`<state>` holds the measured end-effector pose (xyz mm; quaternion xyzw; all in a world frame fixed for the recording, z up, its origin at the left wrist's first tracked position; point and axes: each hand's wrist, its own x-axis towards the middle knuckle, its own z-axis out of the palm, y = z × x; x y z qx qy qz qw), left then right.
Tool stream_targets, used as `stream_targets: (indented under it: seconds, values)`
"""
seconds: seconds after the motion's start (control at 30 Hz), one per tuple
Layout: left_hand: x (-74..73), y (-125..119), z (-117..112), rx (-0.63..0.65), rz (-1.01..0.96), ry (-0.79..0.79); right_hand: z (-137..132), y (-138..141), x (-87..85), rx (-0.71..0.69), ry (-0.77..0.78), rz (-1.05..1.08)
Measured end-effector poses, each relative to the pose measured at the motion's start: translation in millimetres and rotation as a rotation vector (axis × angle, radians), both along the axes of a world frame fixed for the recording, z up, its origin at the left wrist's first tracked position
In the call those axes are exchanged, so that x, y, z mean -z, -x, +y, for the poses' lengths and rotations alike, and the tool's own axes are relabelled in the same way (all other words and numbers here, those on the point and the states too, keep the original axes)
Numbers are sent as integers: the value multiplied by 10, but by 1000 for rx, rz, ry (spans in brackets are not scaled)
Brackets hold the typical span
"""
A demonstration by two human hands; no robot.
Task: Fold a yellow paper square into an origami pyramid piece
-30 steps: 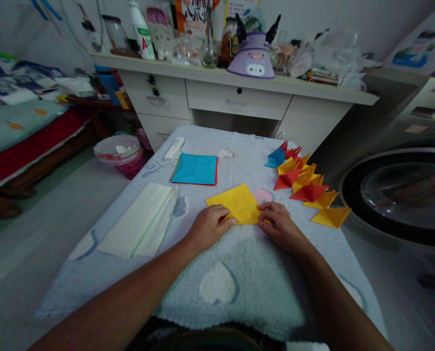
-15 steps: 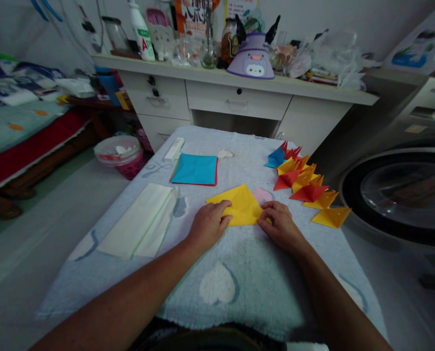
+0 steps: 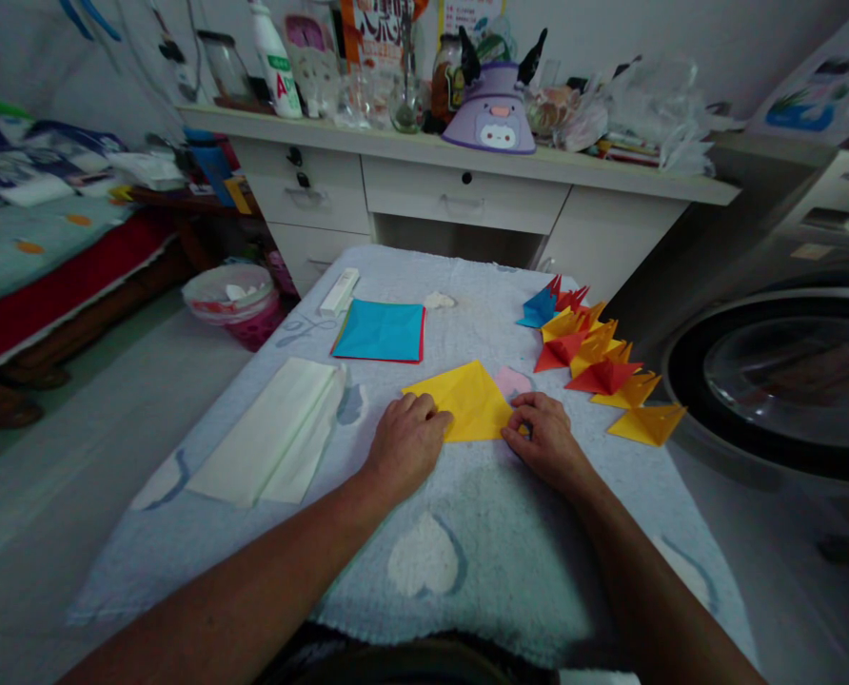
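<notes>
A partly folded sheet of yellow origami paper (image 3: 473, 400) lies flat on the cloth-covered table (image 3: 531, 571). My left hand (image 3: 408, 440) is closed at its left lower edge, fingers curled and the thumb pressed on the paper. At the right corner, my right hand (image 3: 542, 433) pinches the paper between thumb and fingertips. Beyond my left hand is a stack of square paper (image 3: 380, 331), blue on top with red and other colours showing at the edges. To the right stand several folded paper cranes (image 3: 614, 376) in yellow, orange, red and blue.
A folded white cloth or tissue (image 3: 271, 433) lies left of my left hand. Behind it is a small white box (image 3: 340, 291). Past the table stands a white desk (image 3: 460, 195) with bottles and a purple visor (image 3: 494, 114); a washing machine (image 3: 788, 371) is at right.
My left hand has shifted slightly left and down along the yellow paper, its fingers drawing in. My right hand stays at the right corner.
</notes>
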<state>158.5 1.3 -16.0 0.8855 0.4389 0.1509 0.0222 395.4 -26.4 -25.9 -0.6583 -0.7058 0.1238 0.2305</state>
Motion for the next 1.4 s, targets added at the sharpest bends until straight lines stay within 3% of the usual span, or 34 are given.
stream_targets:
  seconds: [0.13, 0.33, 0.5, 0.7, 1.07, 1.27, 1.4]
  values:
    - [-29, -9, -66, 36, 17, -69, 6, 2, 7, -5, -9, -17]
    - [-39, -55, -161, 315, 35, -56, 8, -9, 45, -8, -49, -29]
    - [44, -86, -208, 428, 8, -64, 9, -9, 37, -8, -48, -30]
    - [144, -97, -254, 418, 8, -96, 9, 0, -8, -10, 1, -40]
    - [151, -87, -253, 356, 13, 8, 15, -17, 17, -18, -12, -44]
    - [89, -102, -256, 339, 35, 22, 10, -6, 27, -27, -18, -99]
    - [31, -111, -257, 333, 44, 40, -20, 76, 41, 45, -45, -183]
